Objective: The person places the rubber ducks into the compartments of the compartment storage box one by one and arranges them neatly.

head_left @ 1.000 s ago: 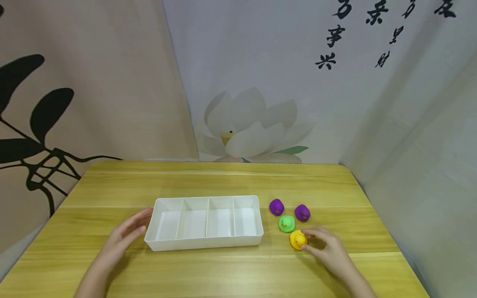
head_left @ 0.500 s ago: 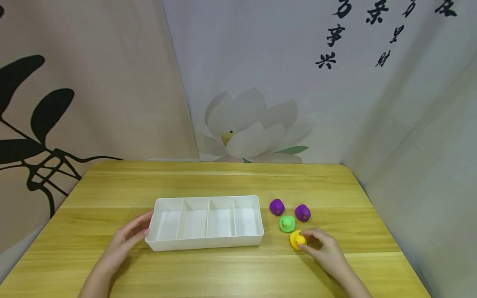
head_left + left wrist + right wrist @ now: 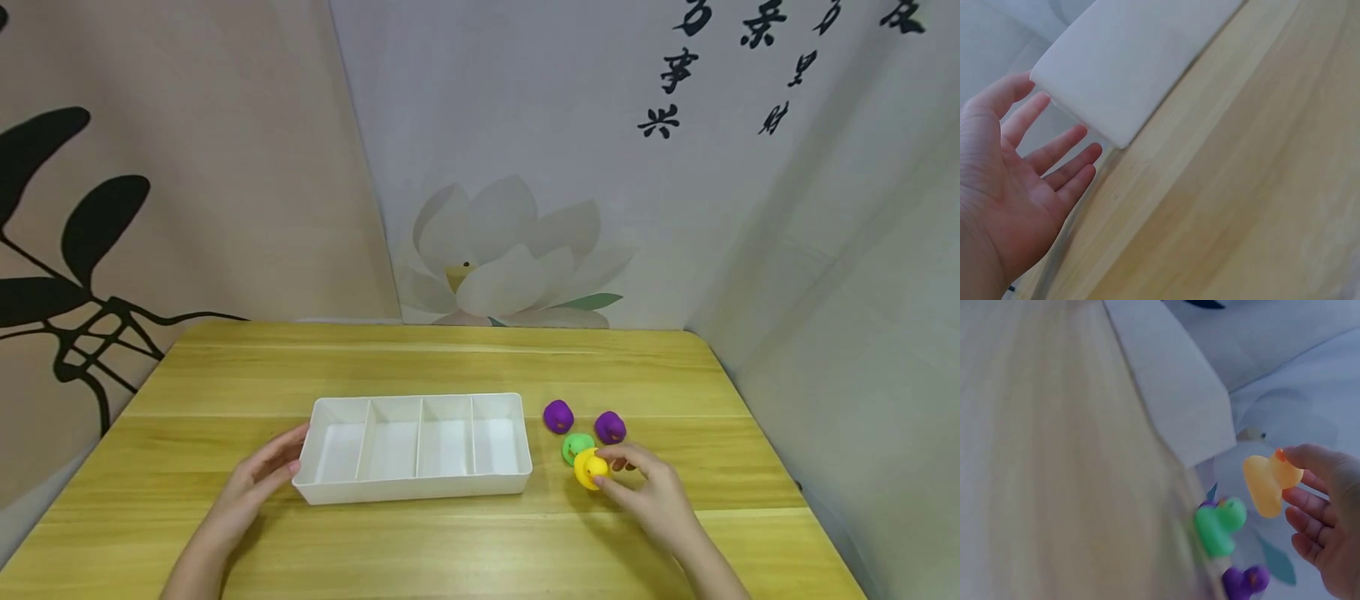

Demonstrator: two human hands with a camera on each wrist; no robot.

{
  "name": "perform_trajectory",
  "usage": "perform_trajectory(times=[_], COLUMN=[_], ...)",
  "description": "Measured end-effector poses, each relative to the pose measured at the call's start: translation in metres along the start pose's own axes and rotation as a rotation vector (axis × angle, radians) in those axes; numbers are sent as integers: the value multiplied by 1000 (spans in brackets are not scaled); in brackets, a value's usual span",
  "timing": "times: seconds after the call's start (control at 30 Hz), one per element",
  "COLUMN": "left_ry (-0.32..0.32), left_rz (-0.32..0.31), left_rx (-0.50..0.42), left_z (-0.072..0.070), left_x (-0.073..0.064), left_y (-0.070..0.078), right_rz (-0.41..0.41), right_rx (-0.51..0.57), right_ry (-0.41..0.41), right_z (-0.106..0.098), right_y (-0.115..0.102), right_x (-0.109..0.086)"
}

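Note:
My right hand pinches a yellow rubber duck by its head, between thumb and fingers. In the right wrist view the yellow duck is lifted off the table. Beside it sits a green rubber duck, partly covered by the yellow one in the head view. Two purple rubber ducks stand just behind. My left hand is at the left end of a white tray with several compartments; its fingers are extended, thumb and fingertips right at the tray's edge.
Everything stands on a wooden table. A fabric curtain with printed flowers and characters hangs behind the table and along its sides.
The yellow duck has risen from the table and moved slightly back and left in my right hand. My left hand has come closer to the tray's end.

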State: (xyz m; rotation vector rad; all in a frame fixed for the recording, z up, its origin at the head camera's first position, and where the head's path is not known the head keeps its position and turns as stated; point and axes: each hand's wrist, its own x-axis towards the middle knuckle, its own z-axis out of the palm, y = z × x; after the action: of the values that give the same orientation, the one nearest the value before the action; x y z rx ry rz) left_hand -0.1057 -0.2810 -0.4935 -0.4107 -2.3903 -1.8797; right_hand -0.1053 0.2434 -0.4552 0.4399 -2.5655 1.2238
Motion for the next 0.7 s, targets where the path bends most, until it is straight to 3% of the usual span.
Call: perform_trajectory(times=[0.27,0.7], left_ry=[-4,-7], left_rz=[-8,-15], left_rx=[-19,-14], left_z=[0,0], left_x=[-1,-2], left_y=[-1,-3], right_rz=[-110,-116], right_rx=[49,166], right_ry=[-15,-85], right_z=[1,16], right_y=[-32,-74], right_x=[20,51])
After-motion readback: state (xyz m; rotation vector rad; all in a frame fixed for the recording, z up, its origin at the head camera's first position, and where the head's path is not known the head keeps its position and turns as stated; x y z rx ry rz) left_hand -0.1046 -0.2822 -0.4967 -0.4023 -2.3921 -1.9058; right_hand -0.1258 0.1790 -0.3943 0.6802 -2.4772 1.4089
